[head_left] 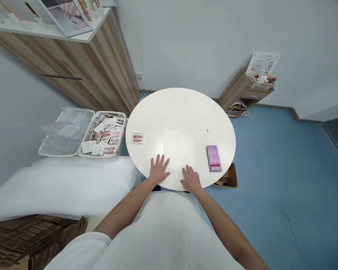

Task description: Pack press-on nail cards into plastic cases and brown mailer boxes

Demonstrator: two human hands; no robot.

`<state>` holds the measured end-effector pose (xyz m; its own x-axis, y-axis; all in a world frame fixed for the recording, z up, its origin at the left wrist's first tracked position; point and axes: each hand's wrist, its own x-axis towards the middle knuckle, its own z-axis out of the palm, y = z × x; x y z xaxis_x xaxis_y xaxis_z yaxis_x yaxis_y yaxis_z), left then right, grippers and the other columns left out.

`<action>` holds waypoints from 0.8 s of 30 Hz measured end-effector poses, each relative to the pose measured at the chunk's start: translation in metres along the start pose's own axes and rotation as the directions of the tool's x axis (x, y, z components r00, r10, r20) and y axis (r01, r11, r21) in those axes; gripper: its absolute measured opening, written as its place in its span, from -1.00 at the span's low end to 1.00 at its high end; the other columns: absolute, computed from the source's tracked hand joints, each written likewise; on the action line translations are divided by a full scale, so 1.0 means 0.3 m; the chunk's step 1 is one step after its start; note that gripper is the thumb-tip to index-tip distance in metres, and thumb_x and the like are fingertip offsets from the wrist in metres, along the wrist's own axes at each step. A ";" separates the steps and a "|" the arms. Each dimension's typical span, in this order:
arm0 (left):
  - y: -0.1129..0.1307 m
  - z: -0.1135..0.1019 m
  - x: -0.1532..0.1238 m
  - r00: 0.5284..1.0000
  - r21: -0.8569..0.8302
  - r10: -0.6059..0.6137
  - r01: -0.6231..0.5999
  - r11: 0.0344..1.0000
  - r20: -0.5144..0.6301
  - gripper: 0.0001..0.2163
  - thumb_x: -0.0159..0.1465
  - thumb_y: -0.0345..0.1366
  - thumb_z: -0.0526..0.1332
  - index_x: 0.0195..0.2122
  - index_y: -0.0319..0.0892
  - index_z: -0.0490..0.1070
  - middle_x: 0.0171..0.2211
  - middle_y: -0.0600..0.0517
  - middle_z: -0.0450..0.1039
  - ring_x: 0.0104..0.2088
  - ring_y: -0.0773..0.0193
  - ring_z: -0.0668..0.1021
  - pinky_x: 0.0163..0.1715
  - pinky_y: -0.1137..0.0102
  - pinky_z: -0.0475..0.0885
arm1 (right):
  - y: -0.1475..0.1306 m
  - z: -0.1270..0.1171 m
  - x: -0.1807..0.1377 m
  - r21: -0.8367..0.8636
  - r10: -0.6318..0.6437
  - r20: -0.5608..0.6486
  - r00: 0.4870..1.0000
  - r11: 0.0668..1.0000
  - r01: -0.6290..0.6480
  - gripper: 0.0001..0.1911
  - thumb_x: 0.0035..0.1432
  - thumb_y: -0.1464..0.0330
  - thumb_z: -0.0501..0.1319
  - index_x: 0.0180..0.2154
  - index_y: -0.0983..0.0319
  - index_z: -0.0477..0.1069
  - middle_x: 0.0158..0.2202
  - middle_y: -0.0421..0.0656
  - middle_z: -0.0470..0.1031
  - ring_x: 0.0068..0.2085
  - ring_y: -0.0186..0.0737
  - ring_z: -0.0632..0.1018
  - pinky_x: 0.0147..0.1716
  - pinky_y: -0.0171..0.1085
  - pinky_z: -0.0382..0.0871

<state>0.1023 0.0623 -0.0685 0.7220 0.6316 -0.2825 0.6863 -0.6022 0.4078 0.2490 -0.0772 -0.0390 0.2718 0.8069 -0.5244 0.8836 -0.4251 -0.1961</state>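
Both hands rest on a round white table (pixel 183 108). My left hand (pixel 158 170) lies flat near the front edge, fingers spread, holding nothing. To its right, my right hand (pixel 192 180) also lies on the tabletop with fingers stretched out and nothing in it. A small clear pack of reddish press-on nails (pixel 137 138) sits near the table's left rim, beyond my left hand and apart from it. On the right part of the table, beyond my right hand, is a pink and purple rectangular object (pixel 213 158), blurred by pixelation.
Left of the table stands a white basket (pixel 122 139) of nail packs and cards, beside a tray of clear plastic bags (pixel 69 129). White sheets (pixel 64 183) lie in front of them. A cardboard box (pixel 231 176) is at the lower right, a wooden cabinet (pixel 112 56) behind left.
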 end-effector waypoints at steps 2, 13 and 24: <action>-0.021 -0.010 0.003 1.000 -0.019 -0.002 0.002 1.000 -0.012 -0.37 0.05 -0.13 0.19 0.16 -0.03 0.04 0.24 -0.08 -0.16 0.22 -0.08 -0.25 0.09 -0.08 -0.36 | -0.013 -0.017 0.006 -0.004 0.026 -0.025 0.999 1.000 -0.026 -0.45 0.12 0.23 -0.01 0.14 0.16 -0.01 0.24 -0.06 -0.10 0.21 -0.07 -0.02 0.05 -0.07 -0.07; -0.253 -0.128 -0.022 0.981 -0.057 -0.102 0.094 0.994 -0.163 -0.44 0.13 -0.15 0.10 0.16 -0.16 0.05 0.24 -0.18 -0.18 0.22 -0.06 -0.15 0.10 -0.03 -0.29 | -0.154 -0.102 0.091 0.060 0.171 -0.231 0.958 0.985 -0.161 -0.71 0.07 0.30 0.07 -0.15 0.19 0.39 -0.03 -0.02 0.31 -0.02 -0.03 0.30 -0.07 -0.10 0.10; -0.528 -0.295 0.074 0.869 -0.656 -0.460 0.241 0.715 -0.182 -0.38 0.14 -0.28 0.08 0.20 -0.23 -0.15 0.22 -0.14 -0.10 0.20 0.07 0.04 0.15 0.19 -0.02 | -0.504 -0.198 0.430 0.786 -0.079 -0.023 0.997 0.615 0.067 -0.43 -0.08 0.47 0.11 0.05 0.21 0.20 0.07 -0.09 0.26 0.00 -0.19 0.36 -0.02 -0.19 0.24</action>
<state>0.0018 0.2150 -0.0624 0.2957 0.9148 -0.2751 0.6080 0.0419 0.7928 0.1731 0.1156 -0.0277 0.2096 0.8472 -0.4882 0.2620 -0.5297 -0.8067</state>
